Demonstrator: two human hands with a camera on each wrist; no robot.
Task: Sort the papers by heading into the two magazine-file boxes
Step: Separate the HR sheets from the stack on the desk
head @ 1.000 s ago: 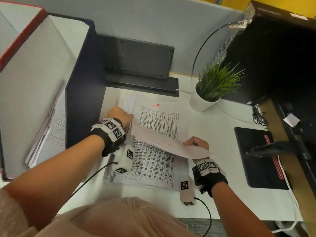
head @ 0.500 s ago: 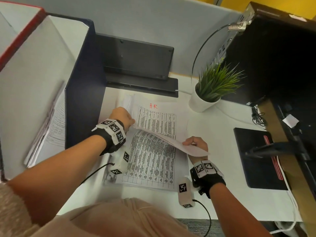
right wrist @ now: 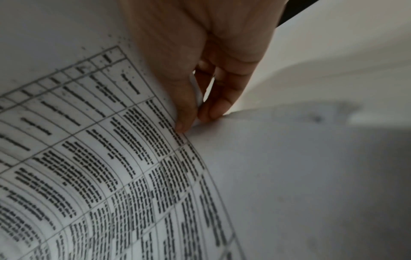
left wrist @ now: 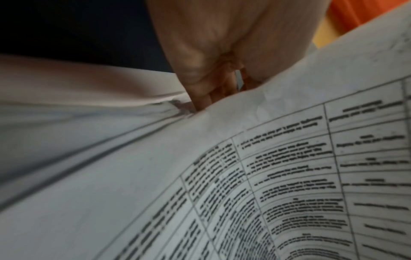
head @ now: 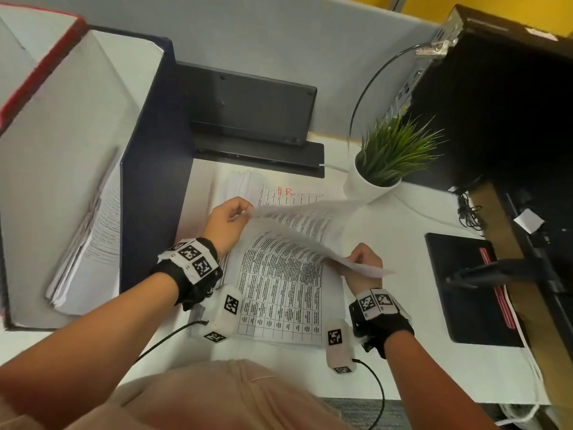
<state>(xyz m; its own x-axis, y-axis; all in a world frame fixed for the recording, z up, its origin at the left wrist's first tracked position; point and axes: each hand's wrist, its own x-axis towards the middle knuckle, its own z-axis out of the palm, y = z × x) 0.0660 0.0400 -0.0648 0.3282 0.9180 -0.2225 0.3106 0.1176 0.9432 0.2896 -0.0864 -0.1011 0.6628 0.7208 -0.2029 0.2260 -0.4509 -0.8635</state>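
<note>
Carefully now: your left hand (head: pixel 228 223) and right hand (head: pixel 366 259) each pinch an edge of the limp, light sheet (head: pixel 310 231), so keep those edge grips gentle.

Red handwritten "HR" atop stack sheet (head: pixel 288 193); table print unreadable.

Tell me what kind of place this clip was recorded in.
Most likely an office cubicle desk: a grey partition wall behind a white desk, a computer tower at the right, a small potted plant, and two magazine-file boxes beside a stack of printed papers.
</note>
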